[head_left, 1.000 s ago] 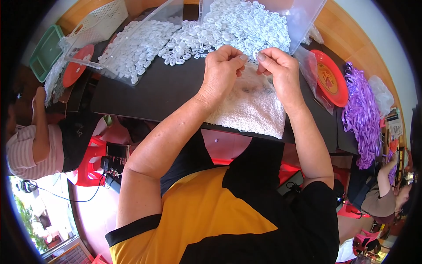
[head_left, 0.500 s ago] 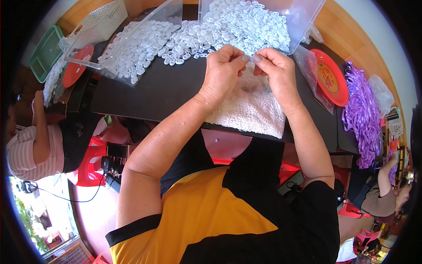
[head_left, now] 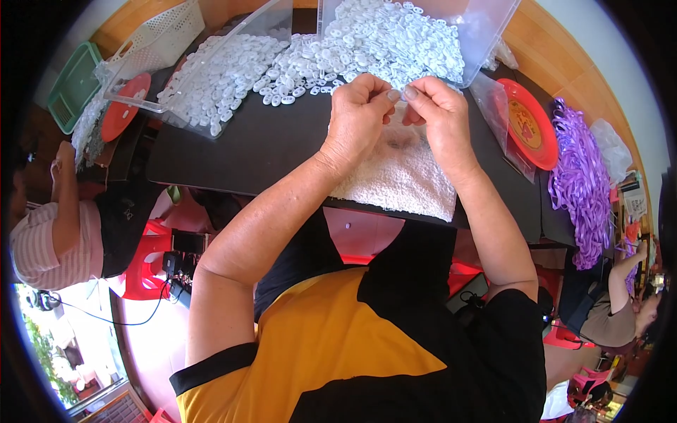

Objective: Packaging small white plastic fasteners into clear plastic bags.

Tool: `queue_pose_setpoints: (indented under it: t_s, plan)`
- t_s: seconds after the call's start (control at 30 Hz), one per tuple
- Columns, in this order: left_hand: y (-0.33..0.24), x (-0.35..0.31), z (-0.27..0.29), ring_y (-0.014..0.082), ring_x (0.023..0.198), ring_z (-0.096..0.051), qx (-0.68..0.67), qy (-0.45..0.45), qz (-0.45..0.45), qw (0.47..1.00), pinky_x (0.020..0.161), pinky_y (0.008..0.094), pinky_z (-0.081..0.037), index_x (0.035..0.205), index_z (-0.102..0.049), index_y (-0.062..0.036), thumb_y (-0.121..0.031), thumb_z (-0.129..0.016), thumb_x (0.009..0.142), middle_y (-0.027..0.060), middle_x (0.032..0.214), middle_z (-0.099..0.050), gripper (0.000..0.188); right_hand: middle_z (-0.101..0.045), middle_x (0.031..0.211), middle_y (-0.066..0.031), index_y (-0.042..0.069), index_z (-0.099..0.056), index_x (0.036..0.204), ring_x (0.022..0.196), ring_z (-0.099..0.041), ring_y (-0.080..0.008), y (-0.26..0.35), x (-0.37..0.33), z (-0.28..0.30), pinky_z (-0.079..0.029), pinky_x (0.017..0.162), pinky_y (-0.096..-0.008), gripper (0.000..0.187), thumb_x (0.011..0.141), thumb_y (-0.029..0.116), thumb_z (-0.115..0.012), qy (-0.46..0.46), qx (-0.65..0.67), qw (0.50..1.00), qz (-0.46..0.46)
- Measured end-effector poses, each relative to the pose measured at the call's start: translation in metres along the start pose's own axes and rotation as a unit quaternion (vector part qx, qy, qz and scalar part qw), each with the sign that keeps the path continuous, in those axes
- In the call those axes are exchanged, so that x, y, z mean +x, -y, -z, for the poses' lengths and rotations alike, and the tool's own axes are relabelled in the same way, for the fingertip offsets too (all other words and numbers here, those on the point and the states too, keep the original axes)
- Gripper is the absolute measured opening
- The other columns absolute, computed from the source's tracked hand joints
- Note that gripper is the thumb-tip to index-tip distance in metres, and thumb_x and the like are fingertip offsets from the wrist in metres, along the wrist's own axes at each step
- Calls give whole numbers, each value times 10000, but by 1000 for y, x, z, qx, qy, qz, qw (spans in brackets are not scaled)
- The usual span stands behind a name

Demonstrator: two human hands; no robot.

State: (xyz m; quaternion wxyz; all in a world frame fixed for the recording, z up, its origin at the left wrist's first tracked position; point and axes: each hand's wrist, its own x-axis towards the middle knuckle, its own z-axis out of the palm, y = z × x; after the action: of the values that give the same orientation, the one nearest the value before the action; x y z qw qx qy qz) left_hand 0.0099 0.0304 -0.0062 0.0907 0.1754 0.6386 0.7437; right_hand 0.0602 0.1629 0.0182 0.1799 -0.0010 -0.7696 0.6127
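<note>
Both my hands meet above a white towel [head_left: 402,180] at the table's near edge. My left hand [head_left: 358,113] is closed, thumb pressed to the forefinger. Close beside it, my right hand [head_left: 438,113] pinches in the same way, the two thumb tips almost touching. Whatever lies between the fingertips is too small and hidden to make out. Just beyond my hands, many small white oval plastic pieces with holes [head_left: 381,42] spill out of a clear plastic bin [head_left: 486,42]. More such pieces [head_left: 218,77] fill a second clear bin [head_left: 159,106] on the left.
A red plate [head_left: 546,141] and a heap of purple ribbon [head_left: 580,176] lie on the right. At the far left are a white basket [head_left: 159,35], a green basket [head_left: 74,84] and another red plate [head_left: 116,127]. Other people sit to the left [head_left: 56,240] and right [head_left: 610,310].
My right hand has shifted very slightly left and down, and the thumbs are a little closer. Both hands stay pinched over the towel.
</note>
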Motion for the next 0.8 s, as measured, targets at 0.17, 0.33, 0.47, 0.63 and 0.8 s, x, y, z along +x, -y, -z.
queue_pose_setpoints:
  t_s: [0.17, 0.33, 0.47, 0.63, 0.8]
  plan:
    - [-2, -3, 1, 48, 545, -493, -31, -10, -5, 999, 453, 194, -366, 842, -624, -16, -105, -648, 885, -6, 657, -569, 102, -522, 644, 2, -8, -614, 834, 588, -486, -67, 3, -2, -6, -404, 544, -225, 143, 901, 119, -602, -1, 13, 1000, -15]
    - [-6, -2, 1, 51, 543, -492, -64, 2, 22, 998, 466, 191, -364, 851, -632, -25, -132, -657, 883, -4, 664, -576, 115, -512, 641, 2, -8, -614, 829, 590, -478, -70, 3, -1, -2, -404, 553, -228, 158, 904, 130, -596, -3, 26, 999, -23]
    - [-8, -2, 1, 53, 559, -501, -61, 19, 37, 997, 482, 190, -368, 855, -634, -29, -157, -665, 881, -3, 679, -582, 134, -511, 639, 0, -7, -623, 834, 591, -477, -73, -2, 0, 1, -402, 553, -231, 161, 906, 134, -595, -8, 61, 998, -24]
    - [-8, -2, 1, 47, 576, -506, -33, 27, 33, 999, 483, 186, -369, 856, -634, -35, -154, -662, 884, -9, 686, -585, 126, -529, 650, -5, -5, -633, 831, 597, -483, -72, 0, -1, 3, -401, 550, -231, 166, 906, 139, -600, -15, 44, 999, -17]
    - [-5, -1, 2, 42, 580, -507, -23, 29, 12, 999, 483, 182, -369, 856, -632, -39, -149, -660, 884, -13, 684, -585, 118, -535, 654, -1, -11, -632, 829, 598, -489, -67, 1, 0, 4, -409, 557, -231, 187, 904, 159, -616, -9, 39, 999, -17]
